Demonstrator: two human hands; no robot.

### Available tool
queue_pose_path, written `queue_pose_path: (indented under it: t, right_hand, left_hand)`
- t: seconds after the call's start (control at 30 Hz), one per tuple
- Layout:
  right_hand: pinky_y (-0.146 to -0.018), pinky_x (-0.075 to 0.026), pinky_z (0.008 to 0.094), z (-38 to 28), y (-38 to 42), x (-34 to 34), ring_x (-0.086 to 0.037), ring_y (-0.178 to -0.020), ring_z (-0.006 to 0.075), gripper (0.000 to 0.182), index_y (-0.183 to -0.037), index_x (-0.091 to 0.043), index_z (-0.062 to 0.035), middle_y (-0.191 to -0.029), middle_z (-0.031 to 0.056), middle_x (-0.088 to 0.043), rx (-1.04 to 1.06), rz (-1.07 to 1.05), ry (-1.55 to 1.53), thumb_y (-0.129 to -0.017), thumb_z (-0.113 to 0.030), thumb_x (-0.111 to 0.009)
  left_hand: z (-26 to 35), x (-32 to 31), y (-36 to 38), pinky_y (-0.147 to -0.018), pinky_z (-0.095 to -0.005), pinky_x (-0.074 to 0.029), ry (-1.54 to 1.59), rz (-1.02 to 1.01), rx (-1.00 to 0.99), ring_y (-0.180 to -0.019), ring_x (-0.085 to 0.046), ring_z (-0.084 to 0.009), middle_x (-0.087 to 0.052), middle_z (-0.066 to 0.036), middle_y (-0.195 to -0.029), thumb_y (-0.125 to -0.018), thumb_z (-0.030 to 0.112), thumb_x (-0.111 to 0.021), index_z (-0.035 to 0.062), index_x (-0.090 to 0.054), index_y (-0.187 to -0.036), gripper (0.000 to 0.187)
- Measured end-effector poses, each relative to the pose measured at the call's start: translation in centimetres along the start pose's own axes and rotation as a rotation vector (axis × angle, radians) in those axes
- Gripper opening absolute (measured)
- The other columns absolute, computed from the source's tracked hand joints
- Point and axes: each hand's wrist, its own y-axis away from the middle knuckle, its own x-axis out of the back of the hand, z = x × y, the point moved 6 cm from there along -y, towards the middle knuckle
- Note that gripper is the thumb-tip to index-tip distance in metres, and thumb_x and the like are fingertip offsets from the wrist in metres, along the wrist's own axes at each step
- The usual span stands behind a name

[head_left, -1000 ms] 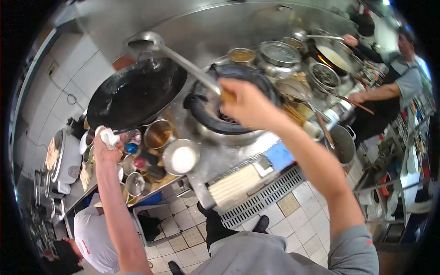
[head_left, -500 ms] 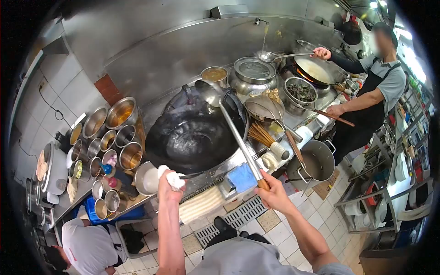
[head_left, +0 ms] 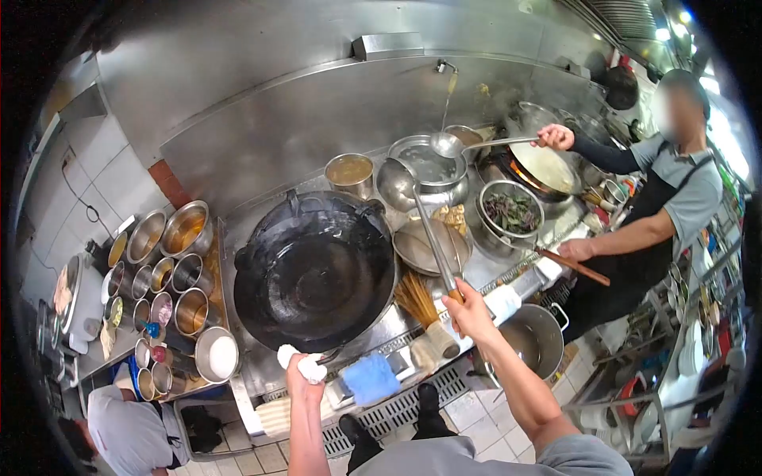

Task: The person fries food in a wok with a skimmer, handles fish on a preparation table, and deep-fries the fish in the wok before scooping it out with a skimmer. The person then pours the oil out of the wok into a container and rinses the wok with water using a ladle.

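My left hand (head_left: 305, 379) is closed on a white cloth (head_left: 303, 364) at the front rim of the large black wok (head_left: 313, 278). Nothing but a dark wet sheen shows inside the wok. My right hand (head_left: 471, 311) grips the wooden end of a long metal ladle (head_left: 432, 238). The ladle's bowl (head_left: 397, 184) is over the counter between the wok and a steel pot of clear liquid (head_left: 429, 163). Below the ladle's handle lie a round strainer (head_left: 417, 247) and a bamboo brush (head_left: 416, 301).
Steel containers (head_left: 192, 311) of ingredients crowd the left counter. A blue cloth (head_left: 371, 379) lies at the front edge. On the right a co-worker (head_left: 659, 190) holds a ladle (head_left: 448, 144) under a running tap. Another person (head_left: 127, 428) is at lower left.
The ladle in my right hand has moved from over the wok to the right, towards the pot. That pot's lid-like cover no longer shows. The camera view has shifted too.
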Motion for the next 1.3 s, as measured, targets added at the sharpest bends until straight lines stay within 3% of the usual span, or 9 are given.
queue_pose_path:
  t: [0.17,0.27,0.4,0.57,0.63,0.77,0.9,1.0,1.3]
  right_hand:
    - [-0.069,-0.048,0.0439,1.2,-13.0,5.2,-0.062,-0.075,0.0365,0.054,-0.128,-0.038,-0.0002,-0.082,0.0227,-0.062,0.298,0.159,0.495,-0.081,-0.018,-0.057]
    - [-0.083,-0.042,0.0483,0.8,-17.4,6.5,-0.054,-0.095,0.0445,0.052,-0.126,-0.040,-0.0027,-0.094,0.0274,-0.059,0.180,0.175,0.585,-0.080,-0.019,-0.056]
    - [-0.081,-0.044,0.0468,1.4,-21.8,6.8,-0.057,-0.093,0.0419,0.040,-0.115,-0.048,-0.0034,-0.092,0.0258,-0.061,0.116,0.155,0.604,-0.080,-0.021,-0.057]
    - [-0.044,-0.046,0.0362,0.6,-23.7,5.9,-0.059,-0.055,0.0237,0.027,-0.099,-0.050,-0.0022,-0.074,0.0132,-0.060,-0.007,0.032,0.372,-0.082,-0.023,-0.055]
    - [-0.032,-0.033,0.0251,2.5,-25.8,4.9,-0.045,-0.039,0.0105,0.017,-0.085,-0.049,-0.0067,-0.058,0.0015,-0.050,-0.126,-0.105,-0.168,-0.086,-0.024,-0.053]
    - [-0.031,-0.027,0.0218,2.8,-25.7,3.3,-0.036,-0.037,0.0057,0.020,-0.073,-0.044,-0.0123,-0.054,-0.0033,-0.042,-0.492,-0.435,-1.140,-0.089,-0.022,-0.049]
    - [-0.031,-0.027,0.0214,1.5,-21.3,3.4,-0.035,-0.037,0.0062,0.017,-0.080,-0.049,-0.0083,-0.059,-0.0020,-0.044,-0.440,-0.545,-1.297,-0.090,-0.022,-0.047]
    - [-0.030,-0.026,0.0204,0.2,-16.5,2.7,-0.033,-0.037,0.0049,0.032,-0.118,-0.047,0.0004,-0.060,-0.0021,-0.041,-0.391,-0.629,-1.422,-0.092,-0.018,-0.041]
    - [-0.028,-0.025,0.0203,0.1,-1.0,3.9,-0.031,-0.034,0.0040,0.035,-0.120,-0.044,0.0000,-0.061,-0.0008,-0.040,-0.603,-0.731,-1.273,-0.093,-0.020,-0.039]
  left_hand:
    - [-3.2,-2.0,-1.8,-0.038,-0.0296,-0.045,0.041,-0.032,-0.061,-0.052,-0.058,-0.0185,-0.059,-0.007,-0.065,-0.072,0.011,-0.053,0.0087,-0.052,-0.080,0.009]
    - [-4.5,-2.6,-2.3,-0.039,-0.0294,-0.045,0.039,-0.022,-0.105,-0.054,-0.059,-0.0189,-0.061,-0.007,-0.067,-0.071,0.011,-0.053,0.0088,-0.053,-0.083,0.012]
    - [-4.9,-2.3,-3.0,-0.041,-0.0302,-0.046,0.055,0.048,-0.138,-0.056,-0.061,-0.0207,-0.061,-0.008,-0.068,-0.071,0.011,-0.053,0.0085,-0.053,-0.084,0.013]
    - [-4.9,-2.3,-2.7,-0.040,-0.0286,-0.047,0.025,-0.006,-0.108,-0.055,-0.060,-0.0211,-0.061,-0.010,-0.068,-0.071,0.012,-0.054,0.0082,-0.051,-0.087,0.017]
    - [-4.8,-2.8,-2.6,-0.040,-0.0282,-0.046,0.039,-0.002,-0.117,-0.054,-0.060,-0.0209,-0.061,-0.010,-0.067,-0.071,0.012,-0.054,0.0081,-0.050,-0.088,0.018]
    - [-4.9,-2.9,-3.0,-0.039,-0.0275,-0.045,0.061,0.039,-0.115,-0.052,-0.059,-0.0201,-0.061,-0.011,-0.067,-0.071,0.012,-0.055,0.0075,-0.051,-0.087,0.018]
    - [-5.4,-2.2,-4.9,-0.042,-0.0287,-0.046,0.055,-0.063,-0.129,-0.055,-0.060,-0.0204,-0.061,-0.010,-0.069,-0.072,0.012,-0.053,0.0054,-0.054,-0.085,0.014]
    - [-5.7,-2.1,-5.9,-0.047,-0.0311,-0.048,0.064,-0.108,-0.134,-0.061,-0.062,-0.0209,-0.061,-0.009,-0.071,-0.072,0.011,-0.053,0.0052,-0.054,-0.085,0.013]
    - [-5.8,-2.1,-3.9,-0.051,-0.0325,-0.049,0.102,-0.080,-0.028,-0.067,-0.062,-0.0255,-0.061,-0.011,-0.078,-0.078,0.020,-0.060,0.0042,-0.053,-0.093,0.023]
